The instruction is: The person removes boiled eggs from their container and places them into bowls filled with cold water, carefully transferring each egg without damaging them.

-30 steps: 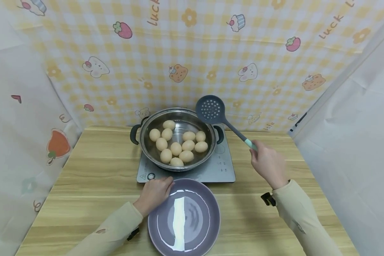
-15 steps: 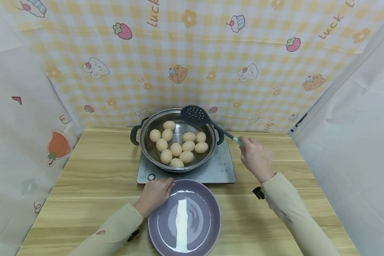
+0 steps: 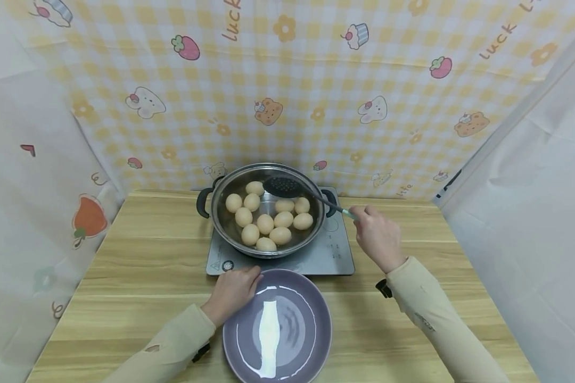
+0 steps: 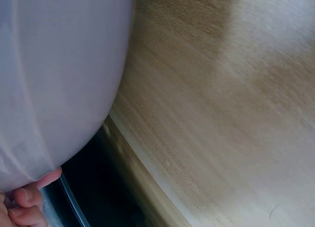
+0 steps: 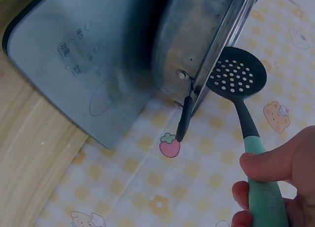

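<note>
My right hand (image 3: pixel 378 236) grips the mint-green handle of a dark slotted skimmer (image 3: pixel 284 187). Its round perforated head hangs at the far inner side of a steel pot (image 3: pixel 297 246), beside the rearmost egg. In the right wrist view, thumb and fingers wrap round the skimmer handle (image 5: pixel 266 197). Several beige eggs (image 3: pixel 265 224) lie in the pot. My left hand (image 3: pixel 235 292) holds the upper left rim of a purple-grey plate (image 3: pixel 311 319) in front of the pot. The left wrist view shows curled fingers (image 4: pixel 29 197) at the plate's edge.
The pot stands on a flat grey induction cooker (image 3: pixel 311 265), its black side handles (image 3: pixel 203 202) sticking out left and right. A wooden table (image 3: pixel 144 255) lies beneath. A yellow checked cloth (image 3: pixel 287 80) hangs close behind the pot, with white sheets at both sides.
My right hand has moved left, and the skimmer head has come left and down from above the pot's right rear rim into the pot's far part. My left hand stays on the plate.
</note>
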Demonstrator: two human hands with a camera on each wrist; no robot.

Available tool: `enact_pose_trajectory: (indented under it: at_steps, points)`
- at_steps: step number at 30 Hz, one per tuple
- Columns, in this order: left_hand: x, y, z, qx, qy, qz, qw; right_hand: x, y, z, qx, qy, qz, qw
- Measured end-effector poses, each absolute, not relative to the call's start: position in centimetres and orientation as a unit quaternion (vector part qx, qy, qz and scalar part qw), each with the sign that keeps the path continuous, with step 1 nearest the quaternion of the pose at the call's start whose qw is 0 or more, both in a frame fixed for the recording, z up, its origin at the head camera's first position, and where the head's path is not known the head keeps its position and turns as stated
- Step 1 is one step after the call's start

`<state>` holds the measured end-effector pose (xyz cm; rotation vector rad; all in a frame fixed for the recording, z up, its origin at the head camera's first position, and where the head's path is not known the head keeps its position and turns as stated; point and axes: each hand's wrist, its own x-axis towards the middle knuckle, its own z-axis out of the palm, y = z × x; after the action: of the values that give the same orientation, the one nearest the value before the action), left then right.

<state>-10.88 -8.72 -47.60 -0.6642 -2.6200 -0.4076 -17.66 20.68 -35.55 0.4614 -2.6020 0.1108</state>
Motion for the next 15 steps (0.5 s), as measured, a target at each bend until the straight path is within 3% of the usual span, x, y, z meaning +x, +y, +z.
enact_pose_trajectory:
  at_steps: [15]
  points:
    - [-10.87,-8.69,-47.71,-0.242,-0.936,-0.145,0.212,-17.58,20.62,-35.59,0.185,-0.952,0.036,0.240]
